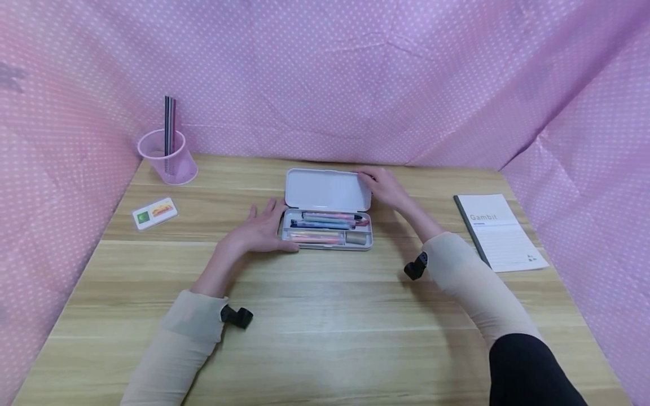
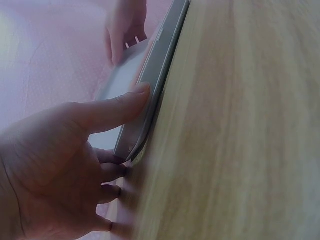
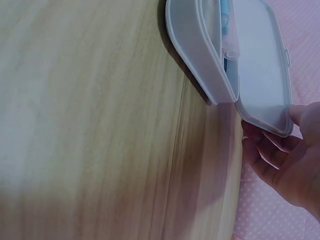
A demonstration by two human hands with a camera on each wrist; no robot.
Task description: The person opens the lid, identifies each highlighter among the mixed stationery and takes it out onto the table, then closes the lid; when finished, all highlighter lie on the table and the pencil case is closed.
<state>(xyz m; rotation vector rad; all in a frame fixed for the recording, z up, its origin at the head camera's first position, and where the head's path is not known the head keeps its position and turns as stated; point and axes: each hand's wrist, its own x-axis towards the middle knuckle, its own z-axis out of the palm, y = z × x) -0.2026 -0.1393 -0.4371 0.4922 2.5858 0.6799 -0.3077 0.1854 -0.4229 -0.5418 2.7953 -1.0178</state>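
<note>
An opened white pencil case (image 1: 369, 242) lies on the wooden table with its lid (image 1: 327, 189) tipped back away from me. Inside it are several pens (image 1: 325, 224), a clear box of colored sticks (image 1: 317, 237) and a small grey-brown block (image 1: 355, 238). My left hand (image 1: 259, 228) is spread at the case's left end, thumb (image 2: 135, 95) against the front wall, the other fingers stretched out by the corner. With my right hand (image 1: 383, 186) I pinch the lid's far right corner, thumb on its inner face and fingers (image 3: 260, 155) behind it.
A pink mesh cup (image 1: 180, 169) holding dark pencils (image 1: 170, 124) stands at the back left. In front of it lies a small white card-like item (image 1: 155, 213) with colored pictures. A notebook (image 1: 500, 231) marked Gambit lies at the right. Pink dotted cloth (image 1: 325, 84) hangs behind the table.
</note>
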